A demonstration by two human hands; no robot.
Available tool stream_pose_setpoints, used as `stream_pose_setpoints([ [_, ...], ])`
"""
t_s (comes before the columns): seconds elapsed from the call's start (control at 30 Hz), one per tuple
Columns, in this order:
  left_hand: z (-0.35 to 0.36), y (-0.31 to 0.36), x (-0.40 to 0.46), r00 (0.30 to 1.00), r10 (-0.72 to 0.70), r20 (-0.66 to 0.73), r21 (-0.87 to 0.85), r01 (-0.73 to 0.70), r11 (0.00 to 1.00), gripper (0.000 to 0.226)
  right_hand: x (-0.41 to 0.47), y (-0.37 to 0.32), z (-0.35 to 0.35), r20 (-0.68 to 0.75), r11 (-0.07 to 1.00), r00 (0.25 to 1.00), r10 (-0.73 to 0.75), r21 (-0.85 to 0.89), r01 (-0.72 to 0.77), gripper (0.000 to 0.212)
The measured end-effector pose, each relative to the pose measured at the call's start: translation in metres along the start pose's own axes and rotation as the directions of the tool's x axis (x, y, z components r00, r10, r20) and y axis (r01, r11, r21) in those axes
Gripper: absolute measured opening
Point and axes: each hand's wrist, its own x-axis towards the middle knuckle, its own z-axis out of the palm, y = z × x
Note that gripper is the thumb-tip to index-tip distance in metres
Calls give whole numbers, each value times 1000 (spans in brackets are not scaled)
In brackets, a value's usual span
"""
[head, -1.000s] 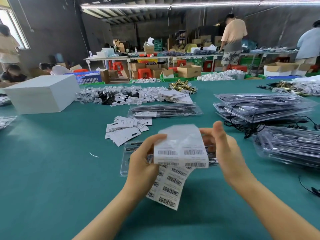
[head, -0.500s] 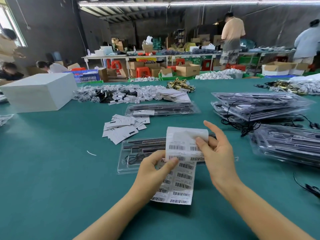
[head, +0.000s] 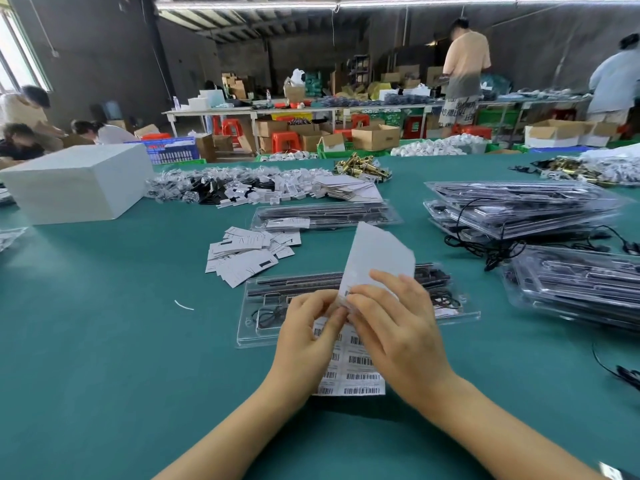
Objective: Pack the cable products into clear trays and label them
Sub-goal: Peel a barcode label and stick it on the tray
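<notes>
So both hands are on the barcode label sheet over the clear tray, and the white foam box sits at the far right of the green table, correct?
Not quite. The head view shows the white foam box at the far left of the green table, not the right. The rest holds: the left hand and right hand pinch the barcode label sheet over the clear tray.

The left hand [head: 304,327] and right hand [head: 398,323] cover the middle of the label sheet [head: 360,372], so the fingertips' grip cannot be made out. The sheet and hands hide the centre of the clear tray [head: 263,327] behind them. Barcode print is too small to read. At three o'clock, the tray stack [head: 575,289] runs off the edge. At nine o'clock, a bag [head: 8,237] is cut off. The people at twelve o'clock are blurred.
</notes>
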Motion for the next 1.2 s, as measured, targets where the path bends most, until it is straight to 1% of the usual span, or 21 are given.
stream_pose_setpoints([
  [0.07, 1, 1, -1, 1000, -19, 24, -37, 20, 999, 17, 0, 0, 0, 7, 990, 997, 82, 115, -83, 13],
  [0.13, 1, 2, -3, 999, -22, 31, -56, 24, 998, 23, 2, 1, -1, 14, 973, 990, 137, 185, -137, 13],
  [0.27, 0, 6, -6, 999, 46, 13, -14, -46, 999, 38, 6, -6, -5, 46, 919, 969, 242, 309, -245, 18],
  [0.33, 0, 6, -5, 999, 47, 19, 2, -47, 999, 39, 8, -9, -8, 79, 864, 944, 321, 384, -326, 13],
  [0.4, -1, 6, -4, 999, 39, 23, 12, -39, 999, 36, 9, -10, -11, 152, 779, 903, 401, 462, -424, 6],
  [0.47, -1, 6, -4, 999, 37, 19, 20, -38, 999, 30, 10, -10, -12, 246, 676, 847, 471, 516, -526, 1],
  [0.57, -1, 4, -3, 999, 32, 5, 24, -32, 999, 32, 11, -8, -11, 368, 491, 747, 554, 579, -650, 6],
  [0.63, -2, 3, -3, 1000, 20, -15, 20, -19, 1000, 34, 13, -4, -11, 380, 405, 692, 614, 600, -689, 7],
  [0.7, -3, 1, -1, 999, -8, -33, 19, 9, 1000, 32, 15, 3, -11, 366, 326, 628, 687, 617, -716, 8],
  [0.8, -6, -3, 1, 995, -59, -78, 28, 61, 998, 24, 21, 17, -15, 377, 118, 511, 773, 705, -699, 14],
  [0.83, -7, -4, 2, 992, -76, -100, 21, 79, 997, 20, 24, 22, -17, 374, 68, 482, 793, 731, -679, 14],
  [0.9, -9, -8, 4, 982, -110, -156, -17, 108, 994, 12, 28, 32, -23, 350, 46, 461, 816, 755, -654, 13],
  [0.97, -11, -10, 6, 966, -146, -214, -49, 138, 989, 9, 31, 39, -28, 329, 66, 474, 817, 763, -643, 11],
  [1.03, -14, -12, 8, 953, -157, -259, -33, 154, 988, 14, 33, 42, -31, 315, 85, 492, 812, 769, -633, 8],
  [1.1, -19, -15, 11, 954, -107, -280, 42, 124, 991, 23, 33, 46, -33, 291, 106, 484, 825, 762, -638, 8],
  [1.17, -28, -19, 16, 965, 22, -261, 212, 35, 977, 27, 31, 53, -33, 278, 104, 452, 847, 749, -655, 10],
  [1.2, -33, -22, 19, 971, 85, -224, 321, -9, 947, 26, 30, 57, -33, 280, 87, 430, 858, 747, -660, 12],
])
